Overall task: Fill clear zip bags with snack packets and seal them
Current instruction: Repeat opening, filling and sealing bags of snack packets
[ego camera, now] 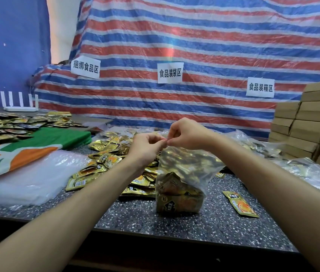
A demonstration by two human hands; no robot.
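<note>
A clear zip bag [182, 173] stands upright on the speckled table [135, 218], its lower part filled with gold snack packets. Both hands meet at the bag's top edge. My left hand [145, 147] pinches the top strip from the left, and my right hand [184, 133] pinches it from the right, fingertips almost touching. Behind and left of the bag lies a loose heap of gold snack packets [114, 161]. One single packet [240, 203] lies flat on the table to the right of the bag.
A stack of empty clear bags [31, 179] lies at the left, beside a green, orange and white cloth [23, 148]. More packets [8, 124] cover the far left. Filled clear bags [312, 171] and stacked cardboard boxes [316, 122] sit at right. A striped tarp [194, 46] hangs behind.
</note>
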